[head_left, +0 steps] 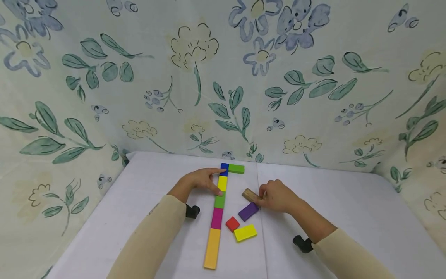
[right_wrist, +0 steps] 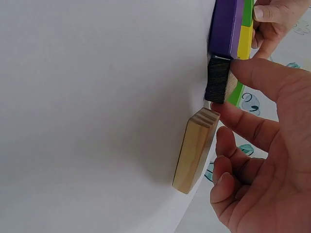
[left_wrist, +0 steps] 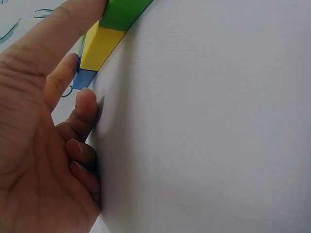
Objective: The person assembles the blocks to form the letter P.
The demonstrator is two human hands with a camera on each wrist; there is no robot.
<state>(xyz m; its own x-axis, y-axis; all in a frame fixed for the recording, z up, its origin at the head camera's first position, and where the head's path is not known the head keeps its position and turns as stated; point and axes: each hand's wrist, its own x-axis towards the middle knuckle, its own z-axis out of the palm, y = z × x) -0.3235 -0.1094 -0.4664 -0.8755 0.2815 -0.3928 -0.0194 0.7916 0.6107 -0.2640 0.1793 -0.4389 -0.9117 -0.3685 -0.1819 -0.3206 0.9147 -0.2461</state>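
A straight row of coloured wooden blocks runs away from me: an orange block [head_left: 212, 248] nearest, then a magenta block [head_left: 216, 218], a green block [head_left: 220, 200], a yellow block [head_left: 222, 183] and a blue block [head_left: 224, 169]. My left hand [head_left: 199, 181] touches the row, index finger at the blue block and thumb at the green one. Right of the row, my right hand [head_left: 280, 196] pinches a brown wooden block [head_left: 249, 194] between thumb and index finger; its dark end shows in the right wrist view. A pale wooden block [right_wrist: 195, 150] stands by those fingers.
A second green block [head_left: 236, 169] lies crosswise beside the blue one. Between row and right hand lie a purple block [head_left: 249, 212], a red block [head_left: 232, 224] and a yellow block [head_left: 245, 233]. Behind the white-covered table [head_left: 313, 217] hangs a flowered cloth [head_left: 216, 128].
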